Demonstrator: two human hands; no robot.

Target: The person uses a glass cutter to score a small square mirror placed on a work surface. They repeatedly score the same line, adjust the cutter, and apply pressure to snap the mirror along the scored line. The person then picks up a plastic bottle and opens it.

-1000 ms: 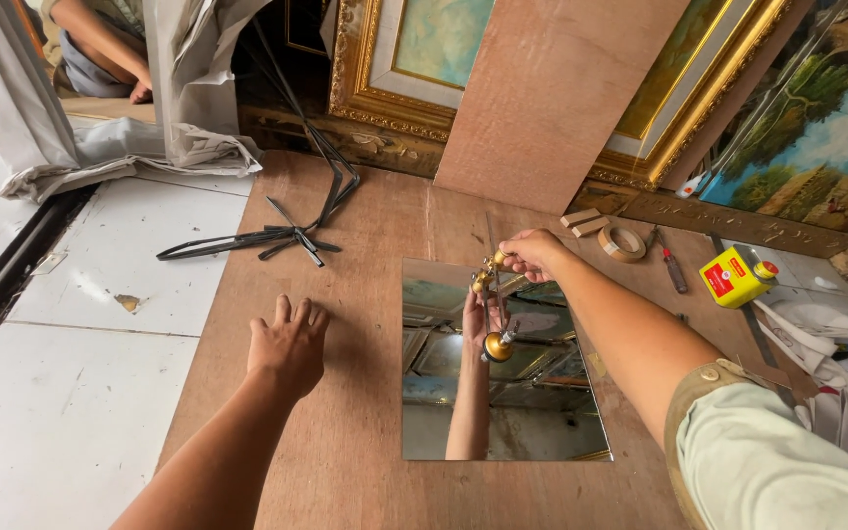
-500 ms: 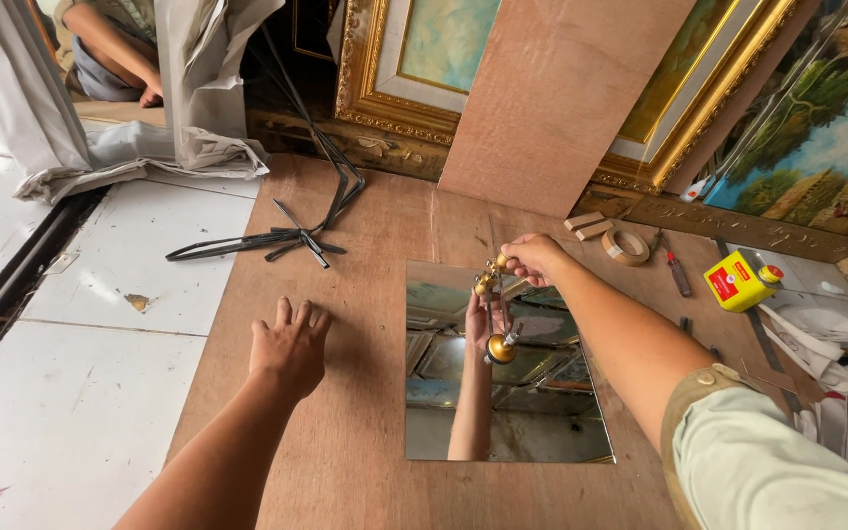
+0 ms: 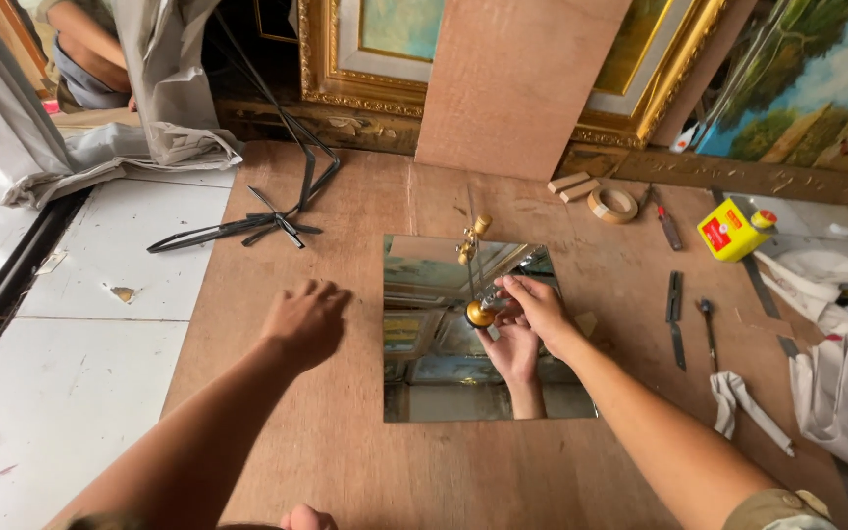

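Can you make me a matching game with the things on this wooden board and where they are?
Things:
1. square mirror sheet
2. yellow plastic bottle with a red cap
3. roll of tan tape
4. white crumpled cloth

Places:
A. at the far right edge of the board, next to white bags
B. flat in the middle of the board, under the right hand and its brass-headed cutting tool
C. near the right side, below the dark hand tools
D. far side, beside two small wooden blocks, in front of the gold picture frames

Pairs: 1-B, 2-A, 3-D, 4-C
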